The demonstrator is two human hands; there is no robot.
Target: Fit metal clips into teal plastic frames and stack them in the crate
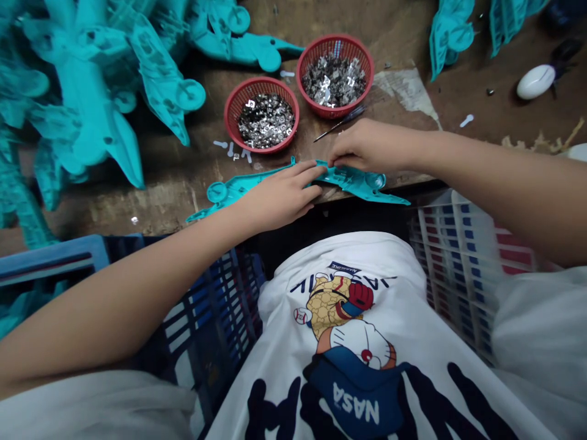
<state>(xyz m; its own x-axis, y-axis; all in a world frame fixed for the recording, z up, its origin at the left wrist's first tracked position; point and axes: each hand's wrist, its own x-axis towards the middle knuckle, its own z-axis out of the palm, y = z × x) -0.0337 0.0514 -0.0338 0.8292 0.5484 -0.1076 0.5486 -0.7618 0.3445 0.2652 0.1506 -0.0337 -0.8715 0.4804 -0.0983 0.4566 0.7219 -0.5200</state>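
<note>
A long turquoise plastic molded part point(353, 178) lies along the table's front edge, its hollow ribbed side up. My left hand point(287, 192) rests over its middle with the fingers stretched across it, covering part of it. At the part's upper edge, just right of those fingers, my right hand point(362, 145) is closed in a pinch; whatever is between its fingertips is hidden. Behind the part stand two red baskets, one point(232, 125) holding small metal clips and the other point(367, 91) holding similar metal pieces. A thin dark screwdriver-like tool point(339, 123) lies beside my right hand.
Turquoise parts point(98, 91) are heaped at the left, with more point(452, 36) at the back right. A white oval object point(535, 82) lies at the right. Below the table edge stand a blue crate point(220, 318) and a pale crate point(447, 250).
</note>
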